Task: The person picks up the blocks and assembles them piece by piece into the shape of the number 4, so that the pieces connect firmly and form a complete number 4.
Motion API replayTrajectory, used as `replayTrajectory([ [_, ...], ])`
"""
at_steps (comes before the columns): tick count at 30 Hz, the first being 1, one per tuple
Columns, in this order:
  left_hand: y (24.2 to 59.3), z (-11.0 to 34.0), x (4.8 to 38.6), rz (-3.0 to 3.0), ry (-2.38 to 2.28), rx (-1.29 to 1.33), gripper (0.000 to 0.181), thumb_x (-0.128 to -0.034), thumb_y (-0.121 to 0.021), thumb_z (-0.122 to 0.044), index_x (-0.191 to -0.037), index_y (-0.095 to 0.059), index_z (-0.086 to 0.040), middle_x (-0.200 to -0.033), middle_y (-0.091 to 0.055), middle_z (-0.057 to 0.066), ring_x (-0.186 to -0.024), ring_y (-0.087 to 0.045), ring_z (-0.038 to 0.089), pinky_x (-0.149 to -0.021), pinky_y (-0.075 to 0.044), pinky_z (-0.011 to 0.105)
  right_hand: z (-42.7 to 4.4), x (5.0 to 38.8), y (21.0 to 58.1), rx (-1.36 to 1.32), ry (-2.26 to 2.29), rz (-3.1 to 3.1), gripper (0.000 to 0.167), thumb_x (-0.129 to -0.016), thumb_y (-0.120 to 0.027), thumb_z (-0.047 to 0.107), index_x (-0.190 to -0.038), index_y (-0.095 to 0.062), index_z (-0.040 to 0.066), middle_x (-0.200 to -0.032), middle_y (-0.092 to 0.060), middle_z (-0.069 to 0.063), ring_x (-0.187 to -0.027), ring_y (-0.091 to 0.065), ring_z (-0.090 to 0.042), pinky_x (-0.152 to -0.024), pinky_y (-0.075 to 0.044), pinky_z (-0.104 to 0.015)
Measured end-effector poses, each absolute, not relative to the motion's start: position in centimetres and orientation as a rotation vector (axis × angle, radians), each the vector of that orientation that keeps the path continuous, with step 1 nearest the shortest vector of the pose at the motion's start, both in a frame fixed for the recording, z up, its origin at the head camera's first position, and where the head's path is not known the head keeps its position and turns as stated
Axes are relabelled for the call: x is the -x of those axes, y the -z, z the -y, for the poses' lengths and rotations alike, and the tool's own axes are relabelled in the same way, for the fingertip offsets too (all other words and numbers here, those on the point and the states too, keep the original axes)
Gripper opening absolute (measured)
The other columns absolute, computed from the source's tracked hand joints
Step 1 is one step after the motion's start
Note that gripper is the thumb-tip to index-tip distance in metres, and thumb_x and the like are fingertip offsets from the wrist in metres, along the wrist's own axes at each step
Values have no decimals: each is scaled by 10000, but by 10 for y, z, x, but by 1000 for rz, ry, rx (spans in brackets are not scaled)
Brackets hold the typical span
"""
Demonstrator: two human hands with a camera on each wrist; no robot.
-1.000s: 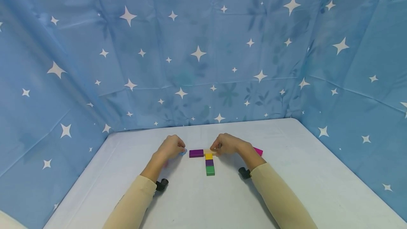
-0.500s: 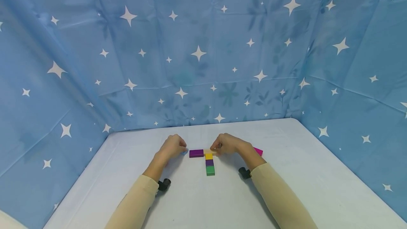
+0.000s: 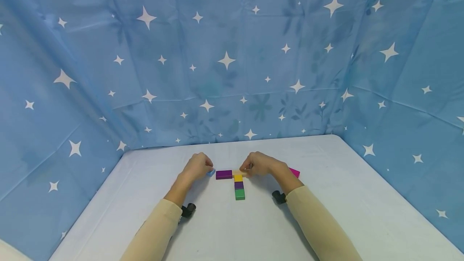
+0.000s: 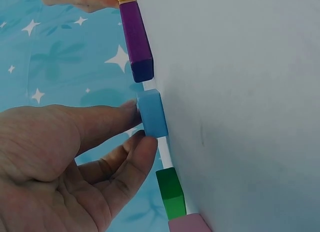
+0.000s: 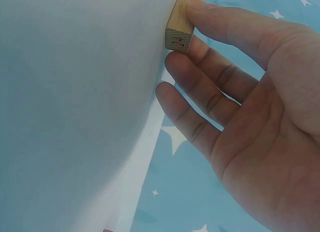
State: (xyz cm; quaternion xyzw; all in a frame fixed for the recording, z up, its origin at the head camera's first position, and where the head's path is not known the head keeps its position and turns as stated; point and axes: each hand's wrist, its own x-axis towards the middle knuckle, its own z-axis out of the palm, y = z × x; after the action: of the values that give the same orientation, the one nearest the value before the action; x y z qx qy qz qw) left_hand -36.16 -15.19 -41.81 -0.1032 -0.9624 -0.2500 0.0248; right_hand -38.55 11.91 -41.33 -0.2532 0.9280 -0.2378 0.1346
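My left hand pinches a light blue block between thumb and fingers, a short gap left of a long purple block. That purple block lies end to end with a plain wooden block, marked 24 on its end. My right hand holds the wooden block's right end between thumb and fingers, partly covering it. From the wooden block a column runs toward me: a yellow block, a small purple block and a green block.
A magenta block lies partly hidden behind the right forearm. In the left wrist view, another green block and a pink block lie near the left hand. A starred blue curtain surrounds the white table.
My left hand has shifted slightly right with the light blue block, closer to the long purple block. The right hand stays on the wooden block.
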Motion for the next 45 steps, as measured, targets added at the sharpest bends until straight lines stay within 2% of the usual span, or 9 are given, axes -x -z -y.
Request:
replayTrajectory([
  [23, 416, 146, 360, 2984, 738, 305, 108, -944, -755, -119, -1001, -811, -45, -991, -770, 86, -881, -659, 206, -829, -578, 402, -119, 386, 414, 746, 706, -2687, 285, -894, -817, 98, -1163, -817, 190, -1010, -721, 76, -916, -585, -150, -771, -540, -281],
  [45, 417, 145, 359, 2965, 793, 333, 92, -940, -747, -95, -982, -827, -78, -974, -762, 68, -903, -648, 201, -839, -569, 399, -118, 385, 414, 743, 704, -2680, 288, -897, -817, 107, -1173, -814, 190, -1031, -727, 74, -935, -589, -156, -794, -551, -289],
])
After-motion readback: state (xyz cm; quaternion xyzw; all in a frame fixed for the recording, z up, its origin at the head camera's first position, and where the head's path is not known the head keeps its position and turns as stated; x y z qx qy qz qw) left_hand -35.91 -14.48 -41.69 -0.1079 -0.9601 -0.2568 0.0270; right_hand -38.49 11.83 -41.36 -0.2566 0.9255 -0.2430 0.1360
